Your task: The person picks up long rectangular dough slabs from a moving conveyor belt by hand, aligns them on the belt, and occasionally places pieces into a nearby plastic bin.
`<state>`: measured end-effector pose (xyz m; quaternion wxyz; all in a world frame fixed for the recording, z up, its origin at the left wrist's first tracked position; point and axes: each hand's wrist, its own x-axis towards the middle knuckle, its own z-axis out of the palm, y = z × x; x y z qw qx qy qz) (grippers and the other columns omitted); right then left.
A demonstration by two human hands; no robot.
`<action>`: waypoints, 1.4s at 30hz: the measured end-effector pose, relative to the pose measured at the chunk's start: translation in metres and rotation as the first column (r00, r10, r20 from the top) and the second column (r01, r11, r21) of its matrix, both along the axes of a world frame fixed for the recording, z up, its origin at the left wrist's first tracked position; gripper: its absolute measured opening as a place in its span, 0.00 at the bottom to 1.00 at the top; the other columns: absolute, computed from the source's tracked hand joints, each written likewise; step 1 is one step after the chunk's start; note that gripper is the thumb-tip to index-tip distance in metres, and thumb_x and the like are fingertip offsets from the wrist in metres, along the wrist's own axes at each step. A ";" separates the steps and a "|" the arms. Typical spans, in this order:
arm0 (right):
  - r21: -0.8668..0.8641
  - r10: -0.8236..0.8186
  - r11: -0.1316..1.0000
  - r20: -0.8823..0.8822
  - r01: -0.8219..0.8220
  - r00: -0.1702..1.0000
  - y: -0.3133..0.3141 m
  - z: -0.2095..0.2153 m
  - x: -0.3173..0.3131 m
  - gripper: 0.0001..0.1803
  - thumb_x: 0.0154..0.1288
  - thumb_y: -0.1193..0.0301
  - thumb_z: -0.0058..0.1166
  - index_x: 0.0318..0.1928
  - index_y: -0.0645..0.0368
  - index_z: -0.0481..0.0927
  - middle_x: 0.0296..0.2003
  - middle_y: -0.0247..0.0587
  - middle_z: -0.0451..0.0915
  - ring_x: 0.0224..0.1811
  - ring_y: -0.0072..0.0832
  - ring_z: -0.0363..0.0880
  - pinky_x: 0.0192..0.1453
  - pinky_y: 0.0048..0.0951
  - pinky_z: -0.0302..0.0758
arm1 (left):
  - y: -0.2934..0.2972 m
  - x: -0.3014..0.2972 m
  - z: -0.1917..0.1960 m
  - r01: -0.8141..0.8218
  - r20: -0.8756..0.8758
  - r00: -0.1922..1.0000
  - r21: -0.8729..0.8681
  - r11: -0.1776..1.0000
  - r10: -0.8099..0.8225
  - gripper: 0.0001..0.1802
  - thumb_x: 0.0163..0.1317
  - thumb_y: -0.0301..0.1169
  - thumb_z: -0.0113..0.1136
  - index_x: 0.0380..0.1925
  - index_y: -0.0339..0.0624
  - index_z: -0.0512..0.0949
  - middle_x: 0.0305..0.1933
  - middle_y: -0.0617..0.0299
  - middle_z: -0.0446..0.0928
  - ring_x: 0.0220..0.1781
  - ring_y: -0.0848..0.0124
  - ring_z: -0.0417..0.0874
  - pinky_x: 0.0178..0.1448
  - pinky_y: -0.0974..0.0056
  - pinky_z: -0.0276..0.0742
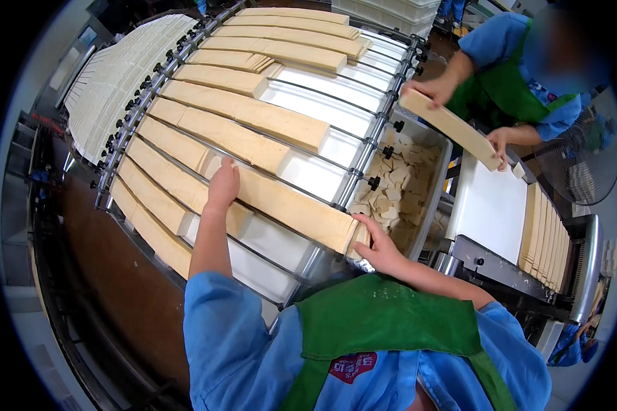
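Observation:
A long cream-coloured block (295, 209) lies slantwise between thin metal divider rods on a white conveyor belt (317, 175). It may be a stack of thin food sheets. My left hand (224, 183) grips it toward its far left part, with the fingers over its top edge. At its near right end, my right hand (379, 245) is closed around the cut face, where a few thin layers stand slightly apart. Similar long blocks (243, 109) fill the neighbouring lanes; one farther back (257, 63) has fanned layers at its end.
Across from me, a co-worker in a green apron holds another long block (452, 127) with both hands. A bin of pale scraps (394, 185) stands between us. On the right, a second white belt (490, 209) carries upright blocks (545, 240). A metal crossbar with black knobs (373, 182) borders the conveyor.

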<state>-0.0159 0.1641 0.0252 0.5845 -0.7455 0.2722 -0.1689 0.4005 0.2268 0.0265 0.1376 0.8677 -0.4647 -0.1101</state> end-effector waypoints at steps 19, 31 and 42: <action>0.302 0.159 0.940 0.025 -0.159 0.987 -0.001 -0.041 0.080 0.22 0.66 0.73 0.53 0.61 0.55 0.73 0.39 0.35 0.71 0.34 0.20 0.70 0.37 0.24 0.71 | 0.018 -0.005 -0.010 -0.084 0.238 0.952 -0.398 0.914 0.191 0.21 0.54 0.34 0.64 0.44 0.31 0.76 0.52 0.41 0.73 0.59 0.45 0.71 0.61 0.47 0.68; 0.415 -0.155 0.896 -0.044 0.159 0.987 -0.034 -0.026 -0.025 0.14 0.69 0.64 0.54 0.44 0.62 0.84 0.34 0.30 0.82 0.37 0.15 0.75 0.39 0.22 0.73 | 0.024 -0.095 -0.014 -0.086 -0.019 0.996 -0.556 0.827 0.091 0.16 0.57 0.27 0.61 0.45 0.33 0.76 0.57 0.39 0.71 0.61 0.46 0.70 0.66 0.50 0.65; 0.479 -0.626 0.662 -0.070 0.576 0.777 -0.012 -0.086 -0.166 0.10 0.69 0.73 0.52 0.48 0.64 0.78 0.38 0.39 0.83 0.35 0.21 0.80 0.42 0.24 0.78 | -0.046 -0.226 0.016 0.119 -0.204 0.917 -0.681 0.723 -0.344 0.05 0.60 0.21 0.57 0.36 0.36 0.78 0.39 0.54 0.80 0.44 0.63 0.80 0.53 0.62 0.74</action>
